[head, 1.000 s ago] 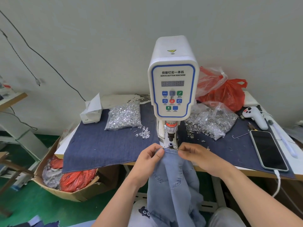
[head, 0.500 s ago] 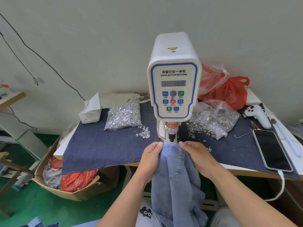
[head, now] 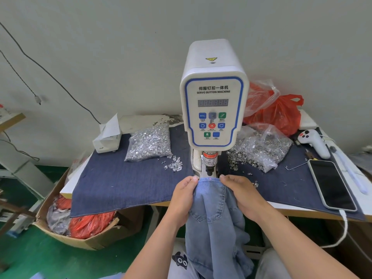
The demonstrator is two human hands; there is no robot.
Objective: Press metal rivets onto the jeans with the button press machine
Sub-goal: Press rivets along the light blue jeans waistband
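Jeans point(head: 213, 214) waistband edge had advanced under the button press machine point(head: 212, 109); your left hand point(head: 184, 195) and right hand point(head: 240, 195) kept their grip clamped on it.

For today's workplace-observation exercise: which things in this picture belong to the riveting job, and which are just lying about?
Part of the job:
- button press machine
- jeans, held at the waistband by the left hand and right hand
- bag of silver rivets
- bag of ring-shaped metal parts

Just lying about:
- phone
- white handheld controller
- red plastic bag
- tissue box
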